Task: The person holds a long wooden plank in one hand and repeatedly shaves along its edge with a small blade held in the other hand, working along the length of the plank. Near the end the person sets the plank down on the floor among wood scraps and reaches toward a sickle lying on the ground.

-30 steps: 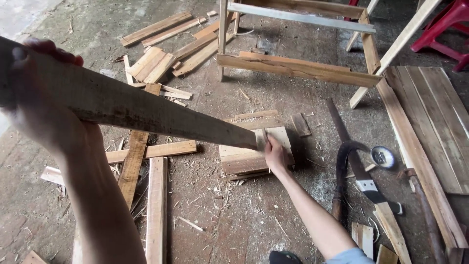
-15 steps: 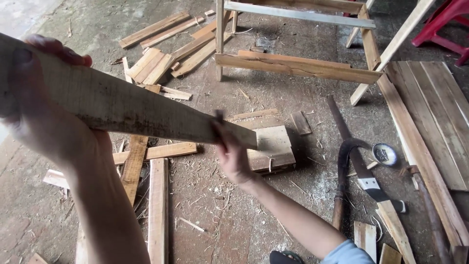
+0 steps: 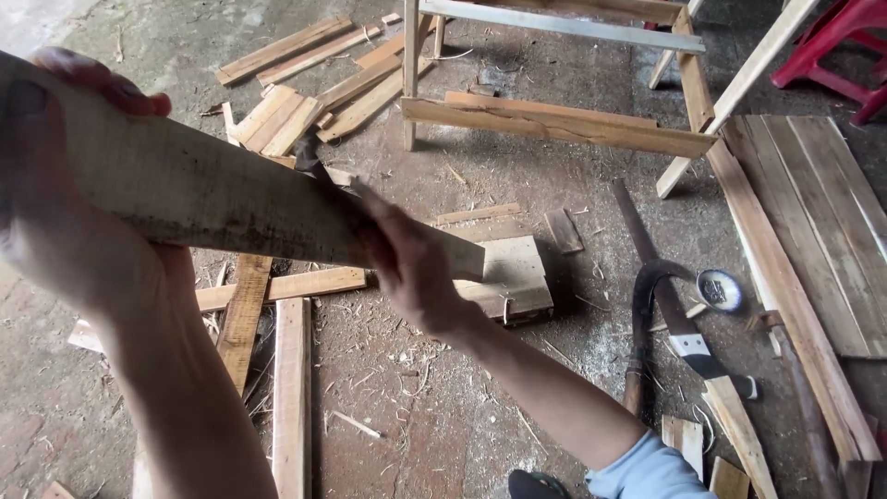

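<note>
My left hand [image 3: 83,249] grips the near end of a long, rough wooden plank [image 3: 203,189] and holds it up close to the camera, slanting down to the right. Motion blur covers my right hand [image 3: 407,268], which lies on the plank near its far end with fingers wrapped over the top edge. A dark narrow shape [image 3: 309,159] sticks up beside those fingers; I cannot tell what it is. A light blue sleeve [image 3: 647,471] covers the right upper arm. Under the plank's tip, a thick wooden block [image 3: 517,282] rests on the concrete floor.
Loose slats [image 3: 291,388] and offcuts [image 3: 277,120] lie on the floor at left and behind. A wooden frame [image 3: 554,125] stands at the back. Boards [image 3: 813,212] are stacked at right. A curved dark tool [image 3: 661,296], a round tape measure [image 3: 719,289] and a red chair [image 3: 845,37] are nearby.
My right hand left the block on the floor, rose to the plank's far end and slid along it toward me. The plank stayed raised in my left hand.
</note>
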